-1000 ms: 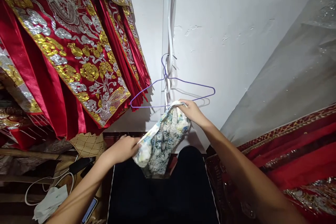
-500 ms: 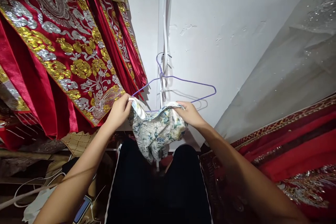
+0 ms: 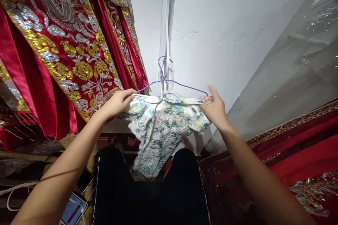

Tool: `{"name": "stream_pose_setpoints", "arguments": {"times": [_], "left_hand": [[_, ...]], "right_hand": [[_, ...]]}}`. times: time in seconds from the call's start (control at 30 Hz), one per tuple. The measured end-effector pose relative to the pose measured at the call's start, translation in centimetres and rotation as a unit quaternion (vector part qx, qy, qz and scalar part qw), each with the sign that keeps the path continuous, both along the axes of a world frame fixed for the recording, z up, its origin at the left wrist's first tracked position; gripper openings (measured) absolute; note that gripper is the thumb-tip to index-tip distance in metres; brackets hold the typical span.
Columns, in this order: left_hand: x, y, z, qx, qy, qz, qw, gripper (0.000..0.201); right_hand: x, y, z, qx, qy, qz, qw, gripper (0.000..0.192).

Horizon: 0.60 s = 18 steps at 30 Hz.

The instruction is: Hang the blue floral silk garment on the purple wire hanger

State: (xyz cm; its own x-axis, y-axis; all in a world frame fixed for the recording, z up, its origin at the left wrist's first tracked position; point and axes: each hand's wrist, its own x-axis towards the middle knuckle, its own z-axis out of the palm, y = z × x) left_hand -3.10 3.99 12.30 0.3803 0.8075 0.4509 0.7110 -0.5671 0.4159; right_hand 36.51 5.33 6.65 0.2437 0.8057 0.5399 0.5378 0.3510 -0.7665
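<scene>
A purple wire hanger (image 3: 182,84) hangs by its hook at the wall. On its lower part is a white garment with a blue and green floral print (image 3: 161,123), its top edge spread nearly level and its body hanging down over my knees. My left hand (image 3: 116,103) pinches the top edge near the hanger's left end. At the right end, my right hand (image 3: 216,109) grips the other end of that edge beside the hanger corner, one finger raised and blurred. The hanger's lower bar is hidden behind the cloth.
Red cloth with gold and silver sequin embroidery (image 3: 84,70) hangs on the left. A white pipe (image 3: 167,14) runs up the wall. Clear plastic sheeting (image 3: 287,66) and more red cloth (image 3: 311,154) are at right. A phone (image 3: 72,209) and white cable lie lower left.
My right hand has moved right to the hanger's end, stretching the garment's top edge wide across the hanger. The bunched cloth now hangs more open, and its right shoulder covers the hanger's right corner.
</scene>
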Motion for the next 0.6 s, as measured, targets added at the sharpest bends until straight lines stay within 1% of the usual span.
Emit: {"name": "stream_pose_setpoints", "arguments": {"times": [0.07, 0.1, 0.17, 0.2, 0.23, 0.3, 0.33, 0.37, 0.4, 0.43, 0.47, 0.5, 0.53, 0.6], "left_hand": [[0.1, 0.2, 0.2, -0.018, -0.02, -0.016, 1.0, 0.035], [0.0, 0.3, 0.3, -0.031, -0.046, -0.018, 0.998, 0.036], [-0.3, 0.7, 0.5, -0.081, -0.131, -0.019, 0.988, 0.038], [-0.6, 1.0, 0.6, -0.118, -0.182, -0.02, 0.976, 0.038], [-0.8, 1.3, 0.6, -0.159, -0.229, -0.024, 0.96, 0.038], [-1.2, 2.1, 0.7, -0.224, -0.296, -0.034, 0.928, 0.037], [-1.2, 2.5, 0.6, -0.239, -0.313, -0.036, 0.919, 0.036], [-1.2, 2.9, 0.5, -0.238, -0.32, -0.036, 0.916, 0.035], [-1.0, 3.3, 0.4, -0.226, -0.319, -0.034, 0.92, 0.034], [-0.7, 3.7, 0.1, -0.207, -0.311, -0.032, 0.927, 0.033], [-0.4, 4.1, -0.1, -0.187, -0.299, -0.029, 0.935, 0.034], [0.0, 4.4, -0.4, -0.165, -0.283, -0.026, 0.944, 0.036], [0.4, 4.6, -0.7, -0.14, -0.267, -0.019, 0.953, 0.039], [1.0, 5.0, -1.1, -0.067, -0.232, 0.008, 0.97, 0.044]], "right_hand": [[1.2, 0.4, 1.3, -0.047, -0.03, 0.014, 0.998, 0.065], [1.8, 0.5, 2.1, -0.067, -0.046, 0.028, 0.996, 0.05], [3.1, 0.5, 3.9, -0.093, -0.067, 0.065, 0.991, 0.027], [3.7, 0.5, 4.8, -0.105, -0.069, 0.092, 0.988, 0.023], [4.3, 0.5, 5.5, -0.126, -0.06, 0.128, 0.982, 0.024], [5.2, 0.6, 6.4, -0.191, -0.004, 0.2, 0.961, 0.028], [5.3, 0.7, 6.5, -0.226, 0.04, 0.229, 0.946, 0.031], [5.1, 0.7, 6.3, -0.258, 0.09, 0.25, 0.929, 0.036], [4.6, 0.8, 5.8, -0.283, 0.14, 0.264, 0.911, 0.042], [3.8, 0.8, 5.1, -0.298, 0.183, 0.273, 0.896, 0.049], [2.8, 0.9, 4.3, -0.301, 0.21, 0.279, 0.888, 0.054], [1.6, 0.9, 3.3, -0.287, 0.219, 0.279, 0.89, 0.059], [0.5, 0.9, 2.3, -0.256, 0.211, 0.272, 0.903, 0.06], [-1.3, 0.9, 0.4, -0.156, 0.171, 0.238, 0.943, 0.057]]}}
